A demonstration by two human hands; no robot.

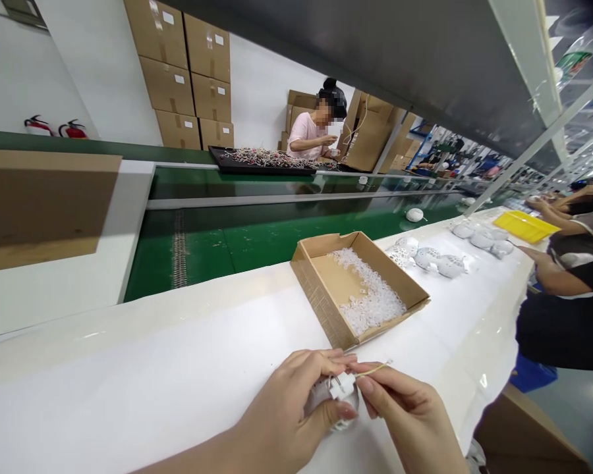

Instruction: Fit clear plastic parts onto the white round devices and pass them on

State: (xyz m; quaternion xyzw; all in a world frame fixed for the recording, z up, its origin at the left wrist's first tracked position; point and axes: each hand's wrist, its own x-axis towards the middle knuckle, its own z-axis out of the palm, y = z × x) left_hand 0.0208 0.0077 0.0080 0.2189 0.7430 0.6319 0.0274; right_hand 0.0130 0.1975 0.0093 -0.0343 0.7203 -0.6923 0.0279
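Note:
My left hand [296, 401] is wrapped round a rounded white plastic shell [343, 424], thumb in front and fingers behind. On top of the shell sits a small white block [342, 386] with a bit of bent metal at its side. My right hand [410, 405] pinches a thin yellowish wire [373, 370] beside the block, its loose end pointing up to the right. The fingers partly cover the shell and the wire. Just beyond my hands is an open cardboard box [321, 303] with many small clear plastic pieces [370, 289].
White perforated shells [429, 259] lie right of the box, near a yellow tray [524, 226]. A green conveyor belt [257, 230] runs behind the white table [153, 368]. A co-worker [309, 131] sits across by a black tray [261, 164]; another person's arm [558, 270] reaches in at right. A shelf [400, 52] hangs overhead.

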